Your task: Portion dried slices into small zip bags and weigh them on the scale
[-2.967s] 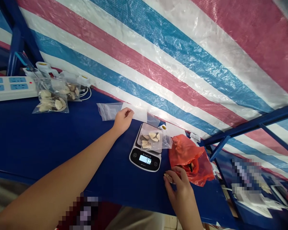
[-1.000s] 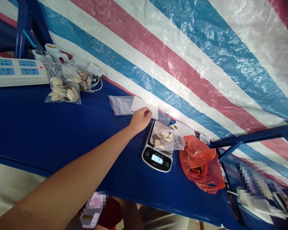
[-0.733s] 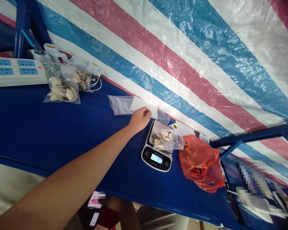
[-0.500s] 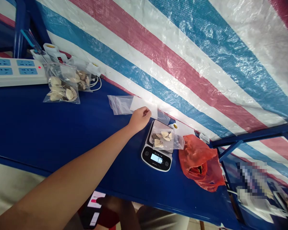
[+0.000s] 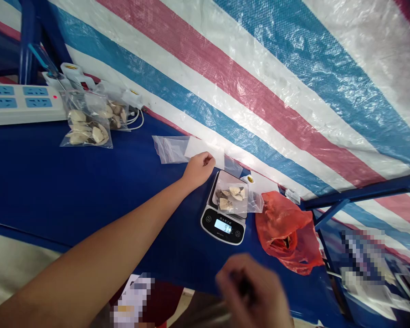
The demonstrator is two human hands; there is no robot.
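Observation:
My left hand (image 5: 200,168) rests beside the scale with its fingers curled closed; nothing shows in them. Under and behind it lie a white paper (image 5: 204,148) and a flat clear plastic bag (image 5: 171,149). To its right is a black-and-white digital kitchen scale (image 5: 222,225), its display lit. A clear zip bag of pale, dried mushroom-like pieces (image 5: 237,193) lies on the scale's plate, one end hanging off to the right. My right hand (image 5: 256,291) is at the table's front edge, below the scale. Its fingers look bent but are smeared by motion.
A crumpled red plastic bag (image 5: 287,232) lies right of the scale. At the far left are a power strip (image 5: 23,104) and a bag of similar pieces (image 5: 87,130), with another behind it. A striped tarp (image 5: 198,68) walls the blue table's back. A phone (image 5: 133,298) is below the front edge.
My right hand has come up from the phone below the table edge to the front of the scale. The left hand stays where it was.

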